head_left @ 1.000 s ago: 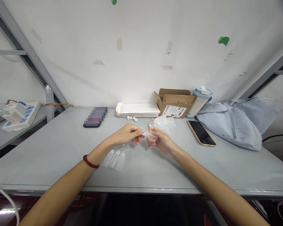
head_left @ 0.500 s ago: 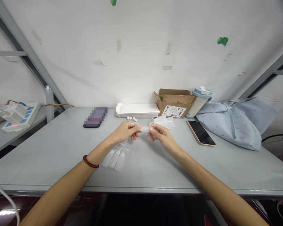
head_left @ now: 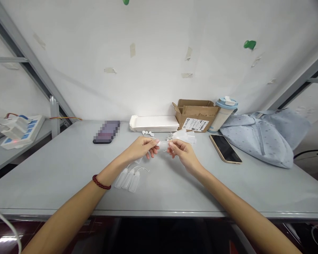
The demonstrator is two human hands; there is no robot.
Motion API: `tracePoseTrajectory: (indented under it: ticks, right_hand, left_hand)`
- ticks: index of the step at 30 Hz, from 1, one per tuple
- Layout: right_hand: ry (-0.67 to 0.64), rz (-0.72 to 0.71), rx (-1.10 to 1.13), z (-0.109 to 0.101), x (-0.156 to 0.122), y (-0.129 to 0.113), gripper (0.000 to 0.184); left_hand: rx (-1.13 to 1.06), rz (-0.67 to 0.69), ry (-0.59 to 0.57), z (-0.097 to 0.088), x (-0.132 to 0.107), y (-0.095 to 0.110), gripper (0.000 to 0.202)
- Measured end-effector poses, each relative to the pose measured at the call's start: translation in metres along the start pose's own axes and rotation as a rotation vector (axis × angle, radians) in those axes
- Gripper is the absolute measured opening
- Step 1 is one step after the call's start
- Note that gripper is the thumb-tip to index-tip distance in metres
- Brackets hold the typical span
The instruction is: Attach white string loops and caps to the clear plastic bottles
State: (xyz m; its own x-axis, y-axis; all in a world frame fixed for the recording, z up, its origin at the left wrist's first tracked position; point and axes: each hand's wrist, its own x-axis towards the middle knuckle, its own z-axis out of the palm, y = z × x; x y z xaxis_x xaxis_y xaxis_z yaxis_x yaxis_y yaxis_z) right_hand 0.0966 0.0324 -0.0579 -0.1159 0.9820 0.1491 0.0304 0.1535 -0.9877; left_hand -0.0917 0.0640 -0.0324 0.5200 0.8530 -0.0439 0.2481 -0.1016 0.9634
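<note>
Between my two hands, a small translucent plastic bottle [head_left: 163, 145] is held sideways above the table. My left hand [head_left: 145, 146] pinches its left end, and my right hand [head_left: 180, 151] pinches the right end. Below my left hand lie several like bottles [head_left: 127, 180] side by side, with thin white cords at their tops. Another translucent piece [head_left: 138, 161] is partly hidden under my left hand. Beyond my right hand is a pile of translucent bottles [head_left: 184, 136]. Small white caps [head_left: 147, 133] sit just past my left hand.
Along the wall stand a stack of white boards or envelopes [head_left: 155, 123], an open cardboard box [head_left: 194, 116] and a lidded cup [head_left: 222, 114]. A phone [head_left: 225, 149] and a blue cloth bag [head_left: 259, 137] lie right. Another phone [head_left: 106, 132] and a power strip [head_left: 23, 132] are left.
My hands have drawn very slightly apart at the bottle, so a little more of it shows. The view has shifted slightly; the things on the table stay where they were.
</note>
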Motion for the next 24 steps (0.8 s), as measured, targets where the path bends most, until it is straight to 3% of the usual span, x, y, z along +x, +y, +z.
tracePoseTrajectory:
  ticks: [7,14,19,24]
  right_hand:
    - [0.027,-0.057,-0.164,-0.0014,-0.0018,-0.0010,0.034]
    - [0.028,-0.050,-0.287,-0.0038,-0.0014,-0.0013,0.047]
    - [0.024,-0.058,-0.243,-0.0024,0.0002,0.0029,0.051]
    - [0.032,-0.103,-0.156,-0.0010,-0.0013,0.0009,0.037]
  left_hand:
    - [0.010,0.079,-0.014,-0.0006,-0.0026,0.0016,0.035]
    - [-0.025,0.130,-0.063,0.0002,-0.0050,0.0032,0.019]
    - [-0.049,0.116,-0.075,0.0021,-0.0007,-0.0028,0.028]
    - [-0.069,0.023,-0.106,0.0021,0.0003,-0.0030,0.039]
